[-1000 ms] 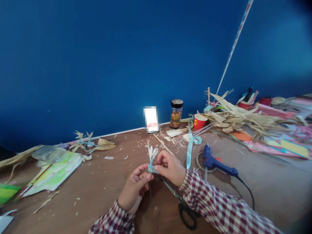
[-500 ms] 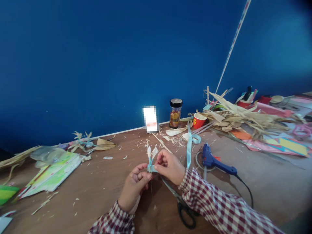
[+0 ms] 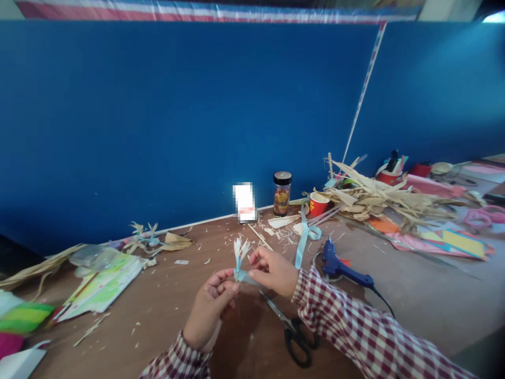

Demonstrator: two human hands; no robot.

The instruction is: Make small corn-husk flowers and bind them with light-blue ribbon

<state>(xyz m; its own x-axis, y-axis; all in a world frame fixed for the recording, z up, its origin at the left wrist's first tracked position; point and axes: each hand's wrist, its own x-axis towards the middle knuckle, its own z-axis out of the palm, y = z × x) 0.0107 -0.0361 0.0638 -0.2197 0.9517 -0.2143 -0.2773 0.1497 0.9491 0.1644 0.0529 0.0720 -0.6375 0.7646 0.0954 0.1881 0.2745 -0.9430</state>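
Between thumb and fingers, my left hand [image 3: 216, 299] pinches the base of a small corn-husk flower [image 3: 240, 254], its pale petals pointing up. A light blue ribbon [image 3: 248, 277] runs from the flower's stem to my right hand [image 3: 272, 271], whose thumb and forefinger are closed on it. The ribbon's wrap around the stem is partly hidden by the fingers. Beneath my right wrist lie scissors [image 3: 290, 326] with black handles, blades partly apart. A longer blue ribbon [image 3: 303, 245] rests on the table beyond that hand, and a blue glue gun [image 3: 341, 266] lies right of it.
A dark-lidded jar [image 3: 282, 195], a red paper cup [image 3: 317, 204] and a blurred bright screen [image 3: 245, 202] stand near the blue wall. Dried corn husks [image 3: 386, 192] pile up at right. Finished-looking flowers [image 3: 145, 237] and a green-white sheet [image 3: 104, 281] lie at left.
The view has tilted up, showing the wall's top edge. My right hand has drawn slightly away from the left, so more ribbon shows between them.
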